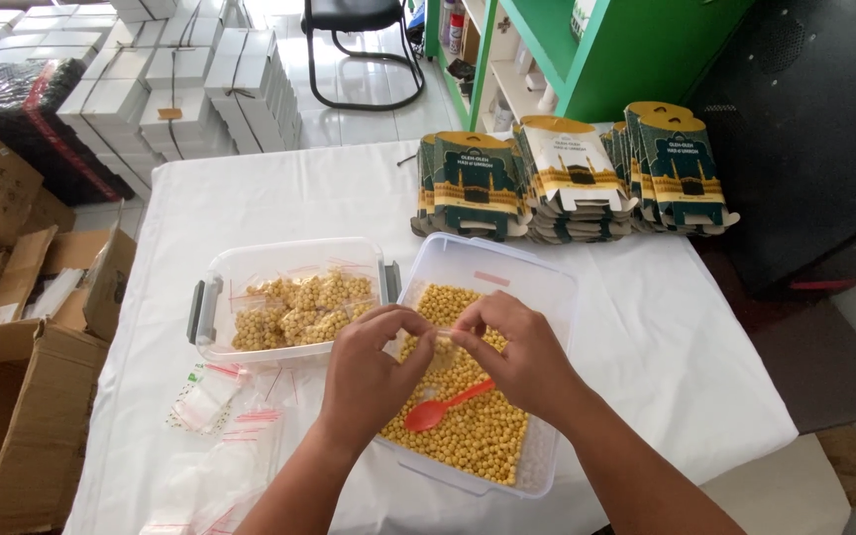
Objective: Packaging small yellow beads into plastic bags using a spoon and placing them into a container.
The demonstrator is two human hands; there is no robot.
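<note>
The white-clothed table [279, 198] is carrying everything, and its near left edge is where loss looks likeliest: the loose empty zip bags [225, 436] are lying close to that edge and a sleeve or draught could be sweeping them down toward the open cardboard box [12, 416] on the floor. The stacks of flat printed cartons [572, 178] are leaning slightly at the far side, well apart from the hands, so a slide there seems a minor risk. The right-hand clear tub [537, 287], holding loose yellow chickpea-like nuts [473, 436], is overhanging the near table edge a little; leaning on its rim could be tipping it. The left clear tub [220, 287] is holding filled bags [299, 307] and sitting just beside it. Both hands are working directly above the loose nuts: the left hand [369, 372] and right hand [522, 357] are each pinching narrowly with fingertips on a small clear bag [438, 342] between them; a slipped pinch would be dropping contents back into the tub, or beyond it if the bag is tilting outward. The red plastic spoon [443, 406] is resting on the nuts under the right hand. Hard to make out: how full the bag is, whether its seal is closed, and the spoon's handle end, which the right hand is covering.
</note>
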